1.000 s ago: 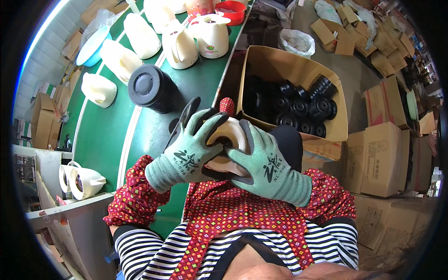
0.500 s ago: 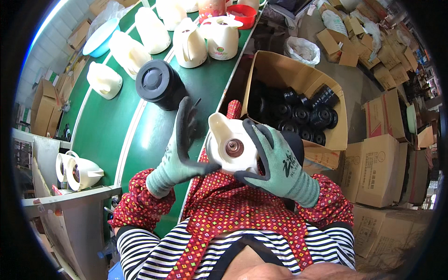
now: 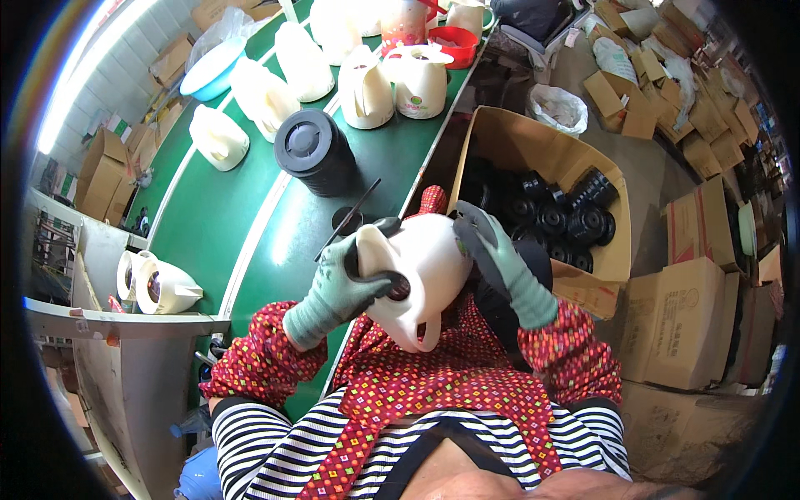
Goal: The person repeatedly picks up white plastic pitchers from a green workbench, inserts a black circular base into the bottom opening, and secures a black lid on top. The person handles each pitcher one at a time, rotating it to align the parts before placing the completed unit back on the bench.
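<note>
A white vacuum jug (image 3: pixel 427 254) lies tilted on its side above my lap, its open mouth and spout toward my left and its handle pointing toward me. My left hand (image 3: pixel 343 287), in a green and black work glove, grips it at the mouth, with the thumb at the opening. At the jug's other end my right hand (image 3: pixel 498 254), gloved alike, has its fingers stretched out beside the base; whether it touches is unclear. A thin black rod (image 3: pixel 354 212) slants just beyond my left hand, near a small dark round piece (image 3: pixel 347 221) on the green table.
A stack of black lids (image 3: pixel 315 150) stands on the green table (image 3: pixel 212 217). Several white jugs (image 3: pixel 367 90) and a red basin (image 3: pixel 456 43) are farther back. On the right sits a cardboard box (image 3: pixel 600 292) of black parts. Two jugs (image 3: pixel 162 285) lie at the left.
The jug has been tipped from mouth-up onto its side. My left hand has closed on its mouth, and my right hand has let go and opened beside the base.
</note>
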The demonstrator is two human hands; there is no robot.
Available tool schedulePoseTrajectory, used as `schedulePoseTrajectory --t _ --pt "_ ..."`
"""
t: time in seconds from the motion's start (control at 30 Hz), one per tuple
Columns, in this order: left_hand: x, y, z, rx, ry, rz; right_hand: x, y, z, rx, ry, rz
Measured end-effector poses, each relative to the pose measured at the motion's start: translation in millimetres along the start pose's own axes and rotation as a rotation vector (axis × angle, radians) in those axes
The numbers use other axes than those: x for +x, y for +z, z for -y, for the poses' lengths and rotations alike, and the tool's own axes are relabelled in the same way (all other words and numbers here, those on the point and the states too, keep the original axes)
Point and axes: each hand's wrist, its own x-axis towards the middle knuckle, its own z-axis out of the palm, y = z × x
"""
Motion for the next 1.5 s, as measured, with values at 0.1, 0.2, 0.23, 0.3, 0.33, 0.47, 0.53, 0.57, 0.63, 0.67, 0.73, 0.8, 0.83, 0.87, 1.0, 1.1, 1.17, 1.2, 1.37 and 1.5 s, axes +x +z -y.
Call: schedulePoseTrajectory --t 0.1,0.2,0.23,0.3,0.33,0.47,0.53,0.57,0.63,0.67,0.73,0.8,0.83,0.87,1.0,1.1,1.17,1.2,1.37,1.5 --pt "-4.1 21.5 -17.1 0.314 0.390 -0.011 15.6 -16.0 13.1 0.731 0.324 0.335" --pt "-4.5 56.8 2.5 0.556 0.650 0.115 39.7 -41.5 -28.6 0.991 0.322 0.275" --pt "-9.5 71.6 14.3 0.592 0.651 0.185 39.2 -47.7 -29.8 0.824 0.271 0.062" --pt "-22.0 88.2 27.2 0.612 0.619 0.401 40.8 -67.9 -36.7 0.560 0.292 -0.081" --pt "-23.3 91.0 42.3 0.690 0.703 0.468 39.2 -67.0 -46.4 0.538 0.253 -0.128" --pt "-2.6 37.9 78.1 0.567 0.520 0.409 16.8 -58.3 -109.4 0.454 0.253 -0.232" --pt "16.8 -0.6 110.0 0.816 0.316 0.074 9.5 -64.4 -115.1 0.591 0.235 -0.117" --pt "33.4 -16.3 115.2 0.860 0.140 -0.031 8.3 -63.3 -114.8 0.592 0.225 -0.123" --pt "45.2 -54.4 147.4 1.181 -0.131 -0.077 0.8 -53.6 -101.6 0.569 0.191 -0.122" --pt "47.1 -72.0 164.5 1.137 -0.195 -0.050 -1.4 -53.8 -87.0 0.531 0.196 -0.066" --pt "47.7 -92.2 189.5 0.992 -0.273 0.040 -13.6 -45.6 -60.6 0.450 0.137 -0.082" --pt "50.9 -94.8 201.9 0.916 -0.203 0.105 -16.9 -44.9 -50.7 0.173 -0.043 -0.151" --pt "53.4 -94.2 206.5 0.910 -0.126 0.101 -15.5 -48.1 -52.3 0.203 0.003 -0.108" --pt "58.1 -93.4 211.2 0.902 -0.052 0.096 -14.0 -50.9 -52.3 0.181 -0.019 -0.114" --pt "70.7 -60.3 159.5 0.106 -0.334 -0.115 -1.0 -63.6 -52.4 0.097 -0.088 0.009" --pt "90.3 -27.2 55.9 0.036 -0.476 -0.068 30.3 -94.7 -34.1 -0.096 -0.187 0.294" --pt "111.3 -12.7 11.5 0.087 -0.453 0.051 56.4 -95.5 -4.9 -0.368 -0.557 0.159" --pt "118.0 -6.6 -0.5 0.099 -0.391 0.133 72.1 -97.0 2.6 -0.382 -0.665 0.152" --pt "151.2 33.7 -68.5 -0.039 -0.487 0.539 129.0 -88.2 -24.7 -0.222 -0.631 0.212" --pt "179.4 52.1 -77.6 0.289 -0.062 0.468 124.5 -83.7 -50.7 0.193 -0.254 0.342"
